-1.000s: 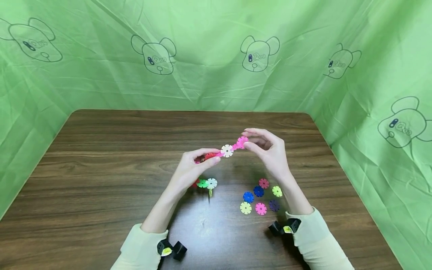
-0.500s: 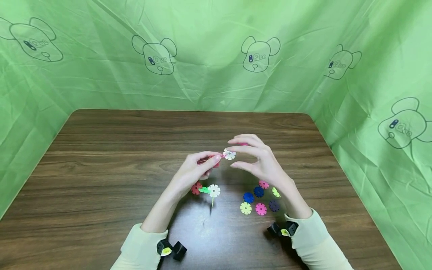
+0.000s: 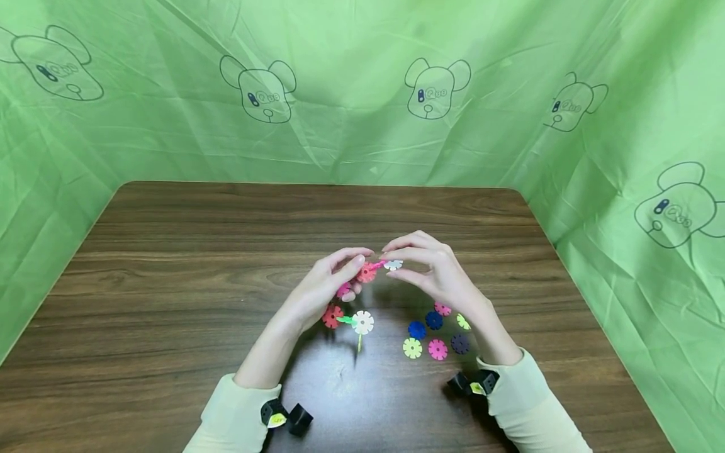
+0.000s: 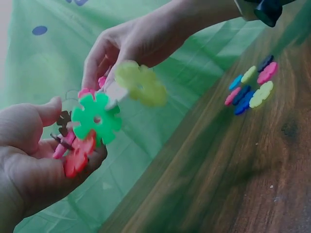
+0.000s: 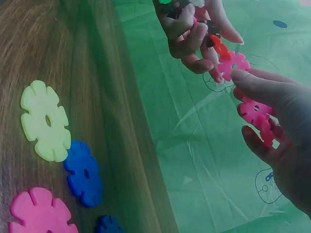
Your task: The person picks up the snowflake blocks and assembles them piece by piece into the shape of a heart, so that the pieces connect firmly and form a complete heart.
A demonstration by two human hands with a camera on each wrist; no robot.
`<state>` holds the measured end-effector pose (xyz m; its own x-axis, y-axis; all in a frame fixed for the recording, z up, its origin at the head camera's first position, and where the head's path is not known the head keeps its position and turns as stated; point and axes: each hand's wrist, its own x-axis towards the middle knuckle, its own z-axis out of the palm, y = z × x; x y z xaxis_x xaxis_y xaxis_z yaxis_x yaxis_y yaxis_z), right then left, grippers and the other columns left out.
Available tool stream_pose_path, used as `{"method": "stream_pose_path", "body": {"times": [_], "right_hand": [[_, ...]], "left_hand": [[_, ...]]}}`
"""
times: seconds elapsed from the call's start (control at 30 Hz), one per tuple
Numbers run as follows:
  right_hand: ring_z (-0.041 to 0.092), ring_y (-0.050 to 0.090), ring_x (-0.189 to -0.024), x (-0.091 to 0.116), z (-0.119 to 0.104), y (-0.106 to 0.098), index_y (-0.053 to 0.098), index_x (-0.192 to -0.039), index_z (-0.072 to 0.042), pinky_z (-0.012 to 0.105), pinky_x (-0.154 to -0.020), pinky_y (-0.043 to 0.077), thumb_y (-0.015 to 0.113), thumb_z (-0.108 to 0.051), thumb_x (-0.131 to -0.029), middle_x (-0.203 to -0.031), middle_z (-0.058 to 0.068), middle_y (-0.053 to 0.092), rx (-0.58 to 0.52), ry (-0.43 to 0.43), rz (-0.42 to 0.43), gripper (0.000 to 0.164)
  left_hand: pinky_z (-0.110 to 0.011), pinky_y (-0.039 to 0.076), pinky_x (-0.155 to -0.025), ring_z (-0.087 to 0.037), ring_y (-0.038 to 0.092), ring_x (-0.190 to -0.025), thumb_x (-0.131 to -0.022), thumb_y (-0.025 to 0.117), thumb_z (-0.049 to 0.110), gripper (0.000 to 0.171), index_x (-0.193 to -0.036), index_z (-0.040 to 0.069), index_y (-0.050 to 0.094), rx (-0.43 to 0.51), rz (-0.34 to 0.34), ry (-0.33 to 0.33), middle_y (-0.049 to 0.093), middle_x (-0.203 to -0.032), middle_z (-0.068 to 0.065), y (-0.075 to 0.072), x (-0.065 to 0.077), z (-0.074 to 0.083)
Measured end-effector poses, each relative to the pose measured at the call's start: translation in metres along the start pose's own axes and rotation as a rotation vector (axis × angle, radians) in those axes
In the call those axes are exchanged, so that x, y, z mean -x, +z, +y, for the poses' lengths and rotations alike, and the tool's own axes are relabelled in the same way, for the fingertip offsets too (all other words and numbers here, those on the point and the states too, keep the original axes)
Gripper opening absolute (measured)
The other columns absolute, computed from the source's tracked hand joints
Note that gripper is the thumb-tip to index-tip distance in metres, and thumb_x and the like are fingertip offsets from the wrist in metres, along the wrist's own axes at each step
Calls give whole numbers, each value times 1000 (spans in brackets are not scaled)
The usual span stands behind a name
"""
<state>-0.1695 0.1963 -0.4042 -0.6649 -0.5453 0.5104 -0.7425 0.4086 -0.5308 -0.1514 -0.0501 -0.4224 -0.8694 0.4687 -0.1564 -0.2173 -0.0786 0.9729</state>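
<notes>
A chain of notched plastic snowflake discs runs between the two hands above the table. My left hand (image 3: 325, 283) holds its left part, with a red disc (image 3: 366, 272) showing beyond the thumb. My right hand (image 3: 436, 267) pinches the chain by a white disc (image 3: 393, 265); pink discs (image 5: 255, 110) lie within its fingers in the right wrist view. Below the left hand hang another red disc (image 3: 332, 316), a green disc (image 4: 96, 119), a white disc (image 3: 363, 323) and a yellow disc (image 4: 154, 91). The left palm and fingers hide part of the chain.
Several loose snowflake discs lie on the wooden table (image 3: 187, 302) in front of the right forearm, among them a yellow one (image 3: 412, 348), a pink one (image 3: 438, 350) and a purple one (image 3: 460, 344). A green cloth (image 3: 351, 145) surrounds the table.
My right hand has moved left and down from the chain's pink end to the white disc. The chain has turned in the left hand, and its hanging discs show more fully.
</notes>
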Motion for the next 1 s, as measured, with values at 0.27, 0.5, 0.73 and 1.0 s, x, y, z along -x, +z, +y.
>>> {"method": "stream_pose_path", "body": {"times": [0.27, 0.5, 0.73, 1.0], "right_hand": [[14, 68, -111, 0, 4, 0, 79, -111, -17, 22, -95, 53, 80, -8, -88, -113, -1, 76, -57, 70, 38, 24], [9, 68, -109, 1, 4, -3, 77, -115, -24, 24, -91, 57, 76, -16, -94, -114, -6, 75, -97, 209, 47, 23], [8, 69, -105, 1, 4, -6, 76, -114, -29, 25, -86, 56, 73, -28, -97, -112, -11, 75, -110, 350, 73, 18], [12, 65, -87, 1, 7, -10, 76, -115, -29, 23, -72, 52, 69, -38, -99, -108, -6, 78, -126, 505, 64, 20]], "left_hand": [[-43, 61, -92, -40, 61, -128, -112, 23, 50, 58, -155, 15, 41, 149, -144, 74, 50, -154, -17, -6, 3, 4], [-53, 46, -114, -33, 43, -148, -111, 16, 54, 66, -158, 13, 36, 227, -163, 154, 41, -163, -10, -9, 4, 6], [-57, 23, -125, -34, 41, -149, -112, 20, 36, 56, -152, 7, 46, 196, -56, 310, 50, -157, -11, -13, 2, 3], [-46, 28, -125, -32, 50, -142, -93, 35, 10, 55, -142, -7, 52, 141, 54, 602, 55, -148, -23, -17, 4, 1]]}}
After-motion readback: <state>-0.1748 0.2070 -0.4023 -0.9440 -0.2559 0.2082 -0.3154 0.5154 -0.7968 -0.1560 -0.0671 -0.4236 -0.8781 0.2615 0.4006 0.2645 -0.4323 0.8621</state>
